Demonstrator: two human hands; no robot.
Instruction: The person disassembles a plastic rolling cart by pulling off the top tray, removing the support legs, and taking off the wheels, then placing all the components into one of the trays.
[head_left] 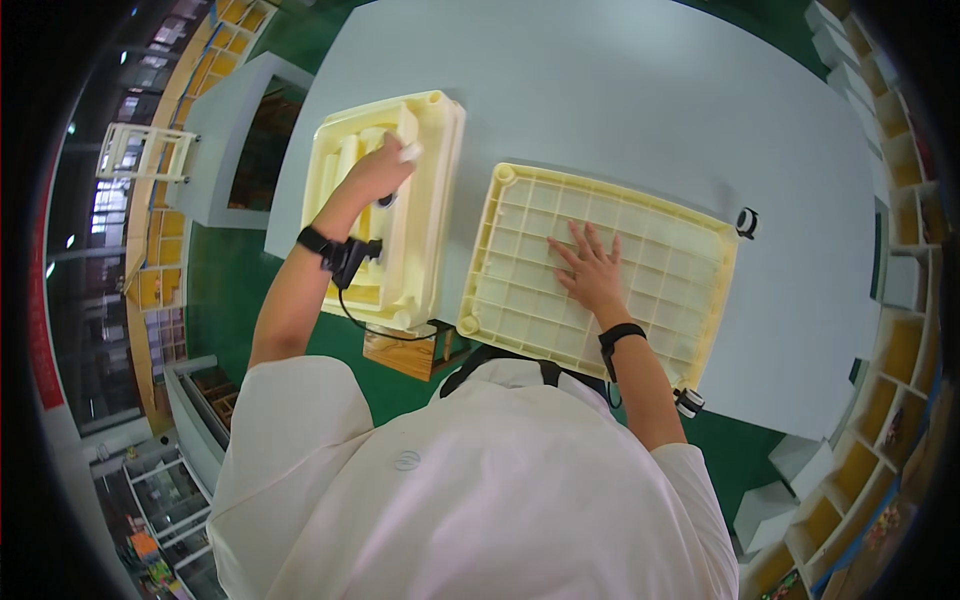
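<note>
On the left of the table stands a shallow cream-yellow plastic bin (452, 150) with long pale-yellow plastic pieces (345, 165) lying in it. My left hand (382, 172) is over its far part with fingers curled; a small whitish end (410, 153) shows beside them. What the fingers grip is partly hidden and blurred. My right hand (592, 272) rests flat with fingers spread on a wide cream-yellow plastic panel (660, 230). The panel has a grid of ribs and round corner posts, and lies just right of the bin, near the front table edge.
The light grey table (600, 90) reaches beyond both yellow things. A small black-and-white device (746, 222) sits at the panel's far right corner, another (689, 402) at its near right corner. A wooden stool (400, 352) stands below the front edge. Yellow shelving (905, 340) lines the right.
</note>
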